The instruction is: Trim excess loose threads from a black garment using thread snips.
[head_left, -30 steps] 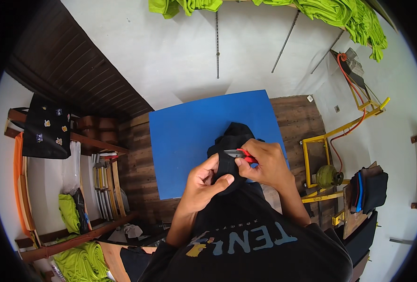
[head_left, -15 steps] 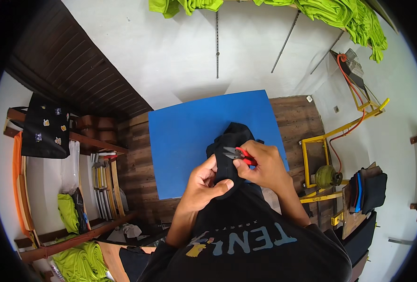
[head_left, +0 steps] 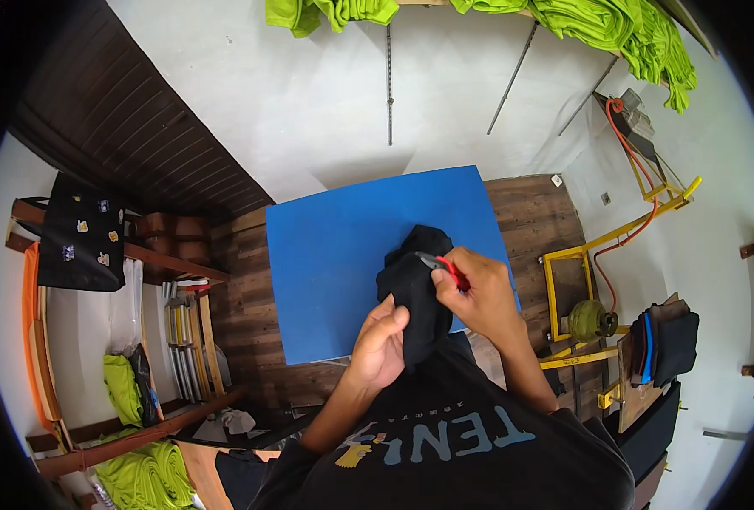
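My left hand grips the near part of a bunched black cloth, its thumb bent over the fabric and the other fingers mostly hidden. The cloth extends forward over a blue tabletop in front of me. In my right hand is a pair of red-handled thread snips, their dark blades lying against the cloth's upper part and angled to the left.
Lime-green garments hang along the top. At right stand a yellow metal frame, a gas cylinder and folded dark cloths. At left are wooden shelves, a black bag and stacked wood-and-metal frames.
My right hand and the snips have moved slightly up the cloth, away from me. My left thumb has drawn back to a more bent grip, and the cloth has shifted under it.
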Available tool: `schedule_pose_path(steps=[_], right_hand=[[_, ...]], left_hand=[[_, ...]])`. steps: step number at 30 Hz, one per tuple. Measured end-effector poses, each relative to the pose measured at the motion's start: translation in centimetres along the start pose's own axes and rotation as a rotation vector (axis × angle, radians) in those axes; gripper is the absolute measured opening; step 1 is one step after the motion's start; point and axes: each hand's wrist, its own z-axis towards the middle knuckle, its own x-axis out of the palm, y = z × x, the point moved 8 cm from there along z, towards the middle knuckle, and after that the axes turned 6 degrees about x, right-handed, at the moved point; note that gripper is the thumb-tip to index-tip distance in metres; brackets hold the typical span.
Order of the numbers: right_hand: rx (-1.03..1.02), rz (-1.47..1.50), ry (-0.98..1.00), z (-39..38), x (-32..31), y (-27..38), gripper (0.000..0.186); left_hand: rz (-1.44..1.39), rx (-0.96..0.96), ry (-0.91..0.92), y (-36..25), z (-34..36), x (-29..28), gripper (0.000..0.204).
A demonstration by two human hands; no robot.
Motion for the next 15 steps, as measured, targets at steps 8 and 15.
schedule_pose_path(steps=[8,15], right_hand=[[0.514,0.783,0.247,-0.6,4.3,-6.9,0.010],[0.551,0.875,0.038,0.0,1.1,-8.2,0.006]], left_hand=[[0.014,-0.060,-0.147,0.2,0.9,-1.3,0.030],[0.237,0.077,-0.050,-2.4,1.2,-0.6,0.035]])
